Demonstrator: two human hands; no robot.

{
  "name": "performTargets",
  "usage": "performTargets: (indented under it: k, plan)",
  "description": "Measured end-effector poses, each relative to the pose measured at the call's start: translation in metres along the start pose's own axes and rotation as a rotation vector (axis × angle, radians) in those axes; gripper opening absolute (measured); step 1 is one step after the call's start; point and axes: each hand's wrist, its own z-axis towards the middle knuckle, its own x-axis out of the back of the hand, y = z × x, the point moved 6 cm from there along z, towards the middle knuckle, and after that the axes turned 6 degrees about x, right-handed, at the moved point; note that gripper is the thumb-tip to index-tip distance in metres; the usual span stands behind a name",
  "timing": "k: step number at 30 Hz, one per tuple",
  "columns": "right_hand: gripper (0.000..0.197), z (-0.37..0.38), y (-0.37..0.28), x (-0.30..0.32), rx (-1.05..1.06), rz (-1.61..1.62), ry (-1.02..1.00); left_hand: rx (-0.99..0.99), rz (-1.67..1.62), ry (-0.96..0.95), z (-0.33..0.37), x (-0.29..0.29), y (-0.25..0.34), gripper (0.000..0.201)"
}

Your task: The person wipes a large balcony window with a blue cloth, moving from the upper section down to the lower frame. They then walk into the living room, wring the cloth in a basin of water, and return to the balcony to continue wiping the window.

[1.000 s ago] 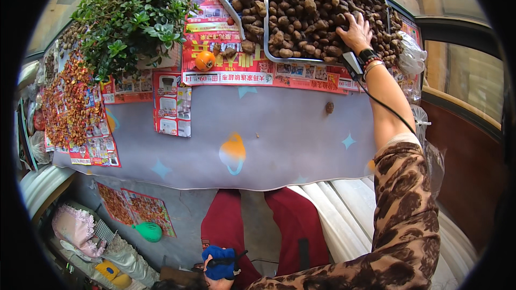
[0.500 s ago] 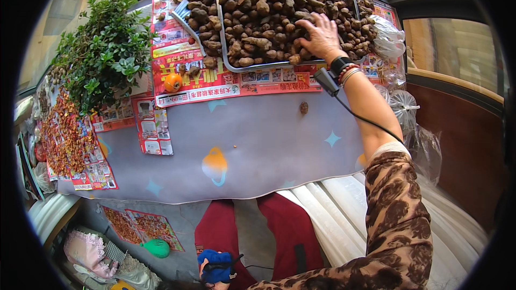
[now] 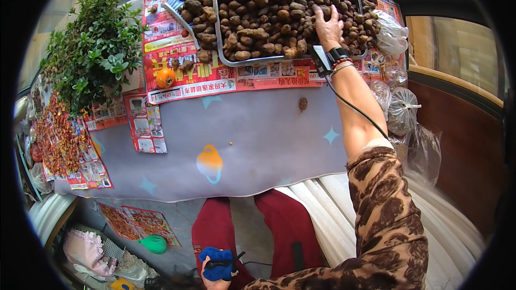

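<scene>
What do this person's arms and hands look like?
The bare right hand has, at its wrist, a black wristband, red beaded bracelet and boxy device with a black cable. Its tan sleeve has dark brown blotches and a pale cuff. The left hand is bare too; its sleeve is unseen.

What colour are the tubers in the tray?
The tubers are mostly brown, best seen in the head view.
</scene>
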Motion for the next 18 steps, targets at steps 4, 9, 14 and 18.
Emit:
performTargets:
  k: [4, 9, 14, 18]
  plan:
    - [0.081, -0.034, -0.041, 0.01, 0.258, -0.015, 0.038, -0.04, 0.023, 0.134, 0.0, -0.014, -0.008, 0.017]
    - [0.076, -0.081, -0.046, 0.015, 0.779, 0.006, -0.165, -0.044, 0.147, 0.014, 0.001, -0.051, -0.018, 0.025]
    - [0.07, 0.001, 0.05, 0.087, 0.341, -0.147, 0.258, -0.095, 0.164, -0.088, 0.007, -0.055, -0.01, 0.025]
    - [0.084, -0.006, 0.066, 0.037, 0.213, -0.31, 0.046, -0.024, 0.154, -0.121, 0.013, -0.051, -0.015, 0.024]
